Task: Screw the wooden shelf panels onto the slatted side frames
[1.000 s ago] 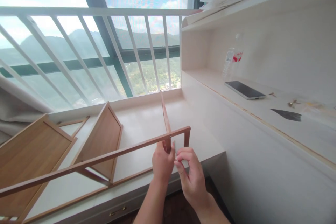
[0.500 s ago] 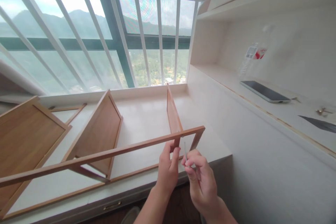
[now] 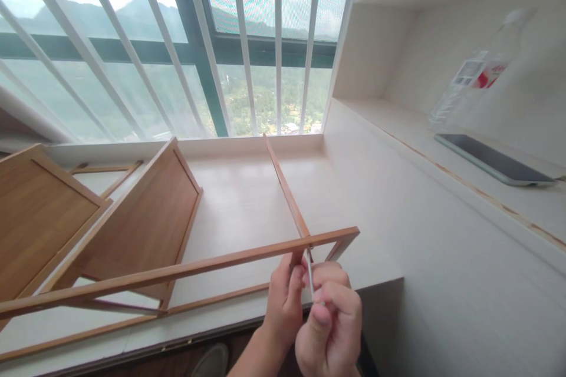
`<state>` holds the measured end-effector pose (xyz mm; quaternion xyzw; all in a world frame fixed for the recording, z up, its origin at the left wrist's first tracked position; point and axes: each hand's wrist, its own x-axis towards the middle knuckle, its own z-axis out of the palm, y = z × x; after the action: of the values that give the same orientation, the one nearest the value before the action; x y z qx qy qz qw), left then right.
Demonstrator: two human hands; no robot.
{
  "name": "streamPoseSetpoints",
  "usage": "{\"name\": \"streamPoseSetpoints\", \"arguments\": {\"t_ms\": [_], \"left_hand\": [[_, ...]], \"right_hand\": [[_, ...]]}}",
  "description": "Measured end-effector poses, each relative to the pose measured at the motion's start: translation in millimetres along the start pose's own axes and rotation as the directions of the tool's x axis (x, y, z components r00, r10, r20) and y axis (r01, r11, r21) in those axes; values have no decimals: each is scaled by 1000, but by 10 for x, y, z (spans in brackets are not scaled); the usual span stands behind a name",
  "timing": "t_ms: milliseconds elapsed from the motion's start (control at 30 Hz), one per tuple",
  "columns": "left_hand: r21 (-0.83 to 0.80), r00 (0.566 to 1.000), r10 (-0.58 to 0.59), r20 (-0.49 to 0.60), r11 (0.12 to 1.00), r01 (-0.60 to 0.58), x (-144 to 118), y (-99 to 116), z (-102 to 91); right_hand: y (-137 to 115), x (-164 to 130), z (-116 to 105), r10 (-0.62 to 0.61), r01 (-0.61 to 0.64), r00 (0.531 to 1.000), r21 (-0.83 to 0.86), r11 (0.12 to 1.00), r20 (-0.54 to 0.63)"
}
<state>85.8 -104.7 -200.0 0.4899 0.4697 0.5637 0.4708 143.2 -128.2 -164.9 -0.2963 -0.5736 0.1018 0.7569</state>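
Lower centre: our left hand (image 3: 283, 300), gripping a wooden board (image 3: 291, 200); our right hand (image 3: 331, 318), pinching a metal rod (image 3: 310, 275) at the rail (image 3: 221, 263). Fastening, we judge; next move calls for steady alignment.

You have two hands in view, one left hand (image 3: 283, 300) and one right hand (image 3: 333, 321), and just one thin metal rod (image 3: 310, 274). You can count three wooden panels (image 3: 137, 230) and two long wooden rails (image 3: 198, 267). You have one white bench (image 3: 236, 206) and one white shelf unit (image 3: 367, 218), then one clear bottle (image 3: 475, 79) with one cap (image 3: 519, 16), and one phone (image 3: 490, 159). You see one white railing (image 3: 278, 41); its bars (image 3: 247, 70) run out of view, so you cannot total them. At the bottom edge, you find one rounded grey object (image 3: 211, 360), partly cut off.
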Motion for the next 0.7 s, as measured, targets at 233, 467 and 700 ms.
{"name": "streamPoseSetpoints", "arguments": {"t_ms": [233, 467, 700], "left_hand": [[41, 977, 164, 134, 984, -171, 43, -27, -99], [56, 968, 186, 168, 979, -198, -2, -49, -121], [78, 965, 179, 194, 977, -196, -23, -29, -135]], "right_hand": [[43, 64, -51, -127, 127, 992, -18, 992, -24], [-32, 84, -84, -94, 94, 996, -49, 994, -7], [-58, 81, -123, -66, 67, 998, -50, 997, 9]]}}
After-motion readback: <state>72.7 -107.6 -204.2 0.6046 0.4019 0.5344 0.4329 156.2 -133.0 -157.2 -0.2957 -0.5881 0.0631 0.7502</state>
